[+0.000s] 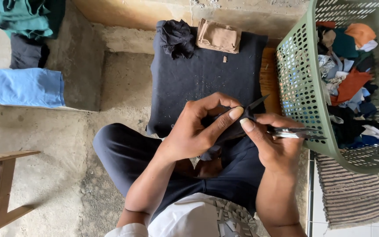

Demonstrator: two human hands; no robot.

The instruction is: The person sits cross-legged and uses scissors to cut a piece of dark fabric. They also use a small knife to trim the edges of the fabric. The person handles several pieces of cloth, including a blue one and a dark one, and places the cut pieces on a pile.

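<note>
My left hand (198,127) pinches a small piece of black fabric (231,129) between thumb and fingers, over my lap. My right hand (270,140) grips the same black piece from the right side and also holds a pair of thread snips (292,131), whose metal body pokes out to the right. A dark pointed tip (259,102) sticks up just above my fingers. Both hands meet at the fabric, thumbs nearly touching.
A dark cloth-covered board (198,74) lies ahead, bearing a crumpled black piece (177,38) and a folded tan stack (218,36). A green perforated basket (299,79) of mixed cloth scraps stands right. Blue (25,87) and green garments (25,17) lie left; a striped mat (349,193) lower right.
</note>
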